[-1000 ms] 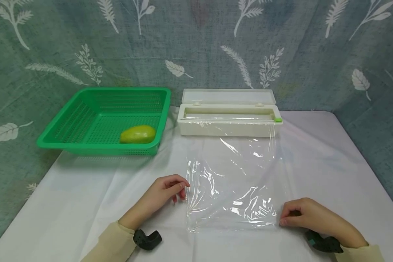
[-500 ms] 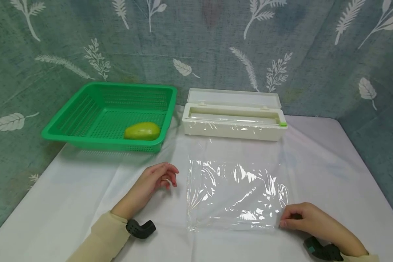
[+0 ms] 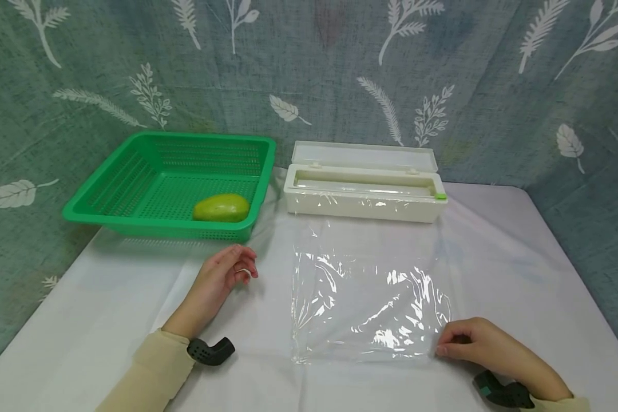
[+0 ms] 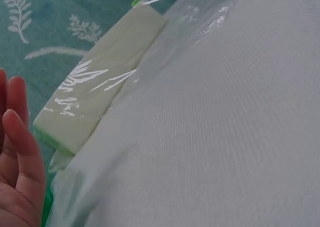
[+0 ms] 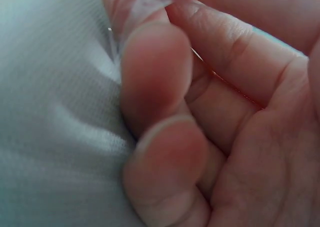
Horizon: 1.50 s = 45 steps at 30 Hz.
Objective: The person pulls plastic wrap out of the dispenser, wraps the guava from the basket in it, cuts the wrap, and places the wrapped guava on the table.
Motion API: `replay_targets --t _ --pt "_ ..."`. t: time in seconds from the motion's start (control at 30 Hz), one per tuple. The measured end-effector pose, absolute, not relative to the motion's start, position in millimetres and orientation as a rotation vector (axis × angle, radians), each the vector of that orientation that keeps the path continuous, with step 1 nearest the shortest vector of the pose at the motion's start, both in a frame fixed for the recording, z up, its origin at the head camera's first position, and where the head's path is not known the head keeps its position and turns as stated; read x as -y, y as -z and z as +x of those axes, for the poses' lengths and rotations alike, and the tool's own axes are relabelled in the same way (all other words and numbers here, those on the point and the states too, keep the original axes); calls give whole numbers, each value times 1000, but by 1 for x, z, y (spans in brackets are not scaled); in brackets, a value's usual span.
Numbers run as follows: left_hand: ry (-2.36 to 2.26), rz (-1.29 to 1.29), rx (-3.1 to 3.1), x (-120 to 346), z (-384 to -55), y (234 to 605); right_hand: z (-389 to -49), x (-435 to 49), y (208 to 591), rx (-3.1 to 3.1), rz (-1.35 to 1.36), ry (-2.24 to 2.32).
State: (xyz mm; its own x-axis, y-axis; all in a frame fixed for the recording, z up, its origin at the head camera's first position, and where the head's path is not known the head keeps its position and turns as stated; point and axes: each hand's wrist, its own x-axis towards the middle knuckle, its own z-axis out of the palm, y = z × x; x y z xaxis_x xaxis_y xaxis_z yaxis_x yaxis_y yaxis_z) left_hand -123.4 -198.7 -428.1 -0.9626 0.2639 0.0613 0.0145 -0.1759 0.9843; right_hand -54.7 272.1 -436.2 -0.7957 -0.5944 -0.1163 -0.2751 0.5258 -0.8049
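A sheet of clear plastic wrap [image 3: 365,309] extends over the white cloth from a white wrap dispenser [image 3: 363,207], whose lid stands raised at the back. My right hand [image 3: 486,346] pinches the sheet's near right corner between thumb and fingers. In the right wrist view, a bit of the wrap [image 5: 150,2] shows at the fingertips, with the other fingers curled. Left of the sheet, my left hand [image 3: 218,280] holds nothing, its fingers loosely bent. It is just in front of a green basket [image 3: 159,222], where a smooth yellow-green oblong fruit [image 3: 221,208] lies.
A small green slider [image 3: 440,196] sits at the dispenser's right end. Behind the table hangs a grey-green curtain [image 3: 329,74] with white leaf prints. White cloth [image 3: 520,257] covers the table.
My left hand has let go of the wrap's left edge and moved left and away toward the basket. My right hand stays at the near right corner. The view has shifted slightly.
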Motion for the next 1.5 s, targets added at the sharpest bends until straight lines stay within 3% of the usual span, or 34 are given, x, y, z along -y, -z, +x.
replay_targets --t 0.83,1.3,1.5 --pt "-2588 514 -1909 221 -133 420 -56 -273 440 -2408 -744 1152" --pt "-1998 86 -2542 211 -127 381 -56 -272 439 -2452 -690 1103" --pt "-1831 20 -2627 221 -136 378 -57 -273 440 -2451 -665 1091"
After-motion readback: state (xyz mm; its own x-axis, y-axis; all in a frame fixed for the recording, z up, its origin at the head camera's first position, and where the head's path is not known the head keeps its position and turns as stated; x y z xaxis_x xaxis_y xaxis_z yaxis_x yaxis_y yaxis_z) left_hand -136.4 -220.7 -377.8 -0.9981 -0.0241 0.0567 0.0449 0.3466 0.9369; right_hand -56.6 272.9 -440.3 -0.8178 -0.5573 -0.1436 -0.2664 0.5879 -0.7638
